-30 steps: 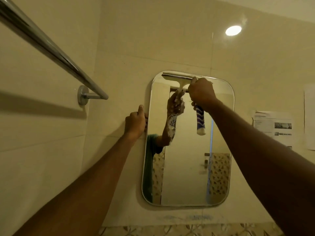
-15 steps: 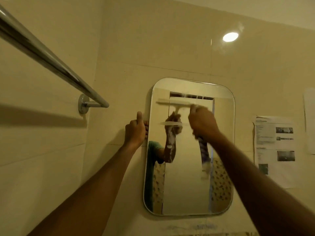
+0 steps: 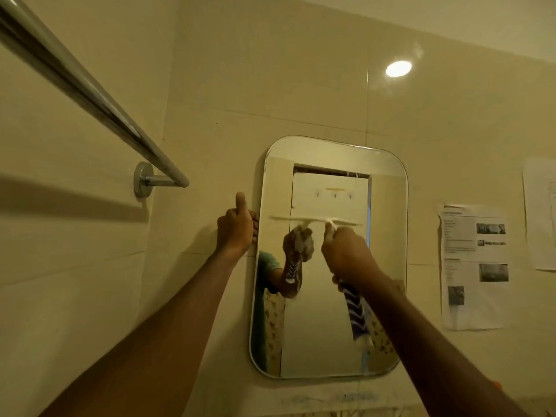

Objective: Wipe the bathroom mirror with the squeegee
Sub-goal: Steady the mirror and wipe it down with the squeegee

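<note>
Two bare forearms reach up from the bottom of the view toward the wall. The right hand (image 3: 346, 254) is clamped around the handle of the squeegee (image 3: 316, 220), whose striped blue-and-white end hangs below the wrist. The left hand (image 3: 235, 228) is closed on the left edge of the mirror (image 3: 388, 218), thumb up, steadying it (the fingers curl behind the rim and are mostly hidden). The squeegee's pale blade lies level across the glass, its long axis running side to side, directly above the gripping fist and about a third of the way down the mirror. It covers the middle of the glass but stops short of both side edges. Below the blade there is open glass all the way to the rounded bottom edge, so the next pull likely runs straight down. Farther off, a towel rail (image 3: 90, 94) juts from the left wall and printed sheets (image 3: 474, 266) hang at the right, both well apart from the stroke.
</note>
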